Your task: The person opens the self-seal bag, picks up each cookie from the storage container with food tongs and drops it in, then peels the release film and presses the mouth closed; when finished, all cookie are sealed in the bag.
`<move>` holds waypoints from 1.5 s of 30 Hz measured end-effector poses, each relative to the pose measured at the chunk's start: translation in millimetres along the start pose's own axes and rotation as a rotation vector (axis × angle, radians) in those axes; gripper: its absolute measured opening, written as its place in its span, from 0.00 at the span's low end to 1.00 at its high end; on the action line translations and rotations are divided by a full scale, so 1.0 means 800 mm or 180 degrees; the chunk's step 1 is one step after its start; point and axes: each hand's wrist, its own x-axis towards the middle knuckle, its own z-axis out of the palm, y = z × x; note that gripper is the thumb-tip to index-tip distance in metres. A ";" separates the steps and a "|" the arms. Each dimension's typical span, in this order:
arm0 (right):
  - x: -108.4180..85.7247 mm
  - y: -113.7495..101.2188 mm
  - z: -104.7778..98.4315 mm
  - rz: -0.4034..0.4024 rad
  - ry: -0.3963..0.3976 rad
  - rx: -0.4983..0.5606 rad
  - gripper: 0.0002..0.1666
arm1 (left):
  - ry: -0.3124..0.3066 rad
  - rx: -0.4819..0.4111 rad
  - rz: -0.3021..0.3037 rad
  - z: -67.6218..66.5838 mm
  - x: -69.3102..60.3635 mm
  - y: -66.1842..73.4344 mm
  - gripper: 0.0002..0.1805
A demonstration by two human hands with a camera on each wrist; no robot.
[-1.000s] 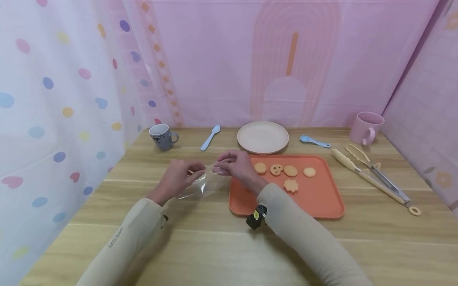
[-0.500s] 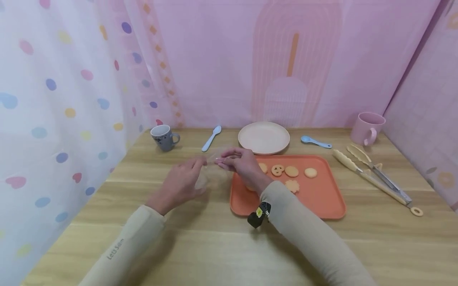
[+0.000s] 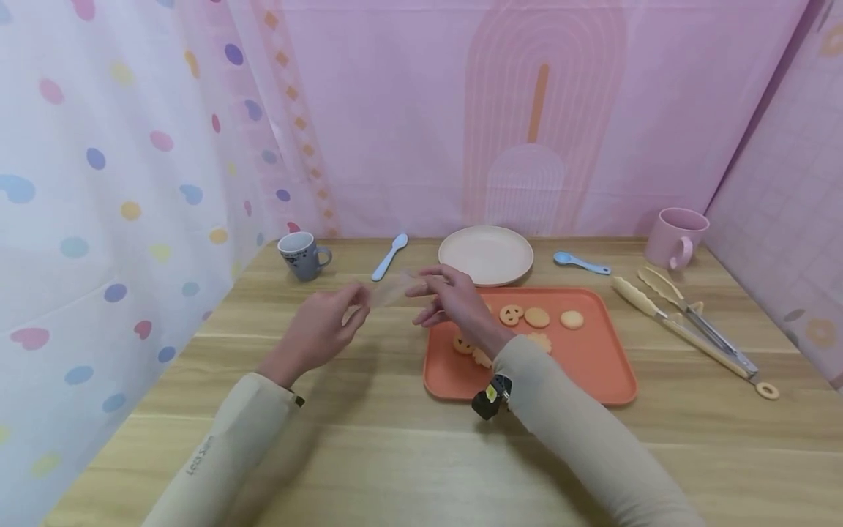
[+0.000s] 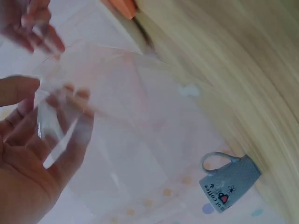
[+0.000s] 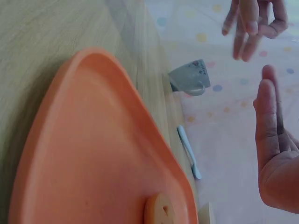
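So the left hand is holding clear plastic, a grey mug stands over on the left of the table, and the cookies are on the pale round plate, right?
Not quite: the cookies lie on the orange tray, not on the pale round plate behind it. The head view shows this. The rest of what you said stands.

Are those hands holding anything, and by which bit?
The left hand holds a clear plastic film, seemingly near its edge; blur hides the exact spot. Whether the right hand holds it too, I can't tell.
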 end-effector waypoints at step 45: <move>0.018 -0.010 0.002 -0.0817 -0.0308 -0.1075 0.16 | 0.0000 -0.0173 -0.0332 -0.004 0.035 -0.012 0.19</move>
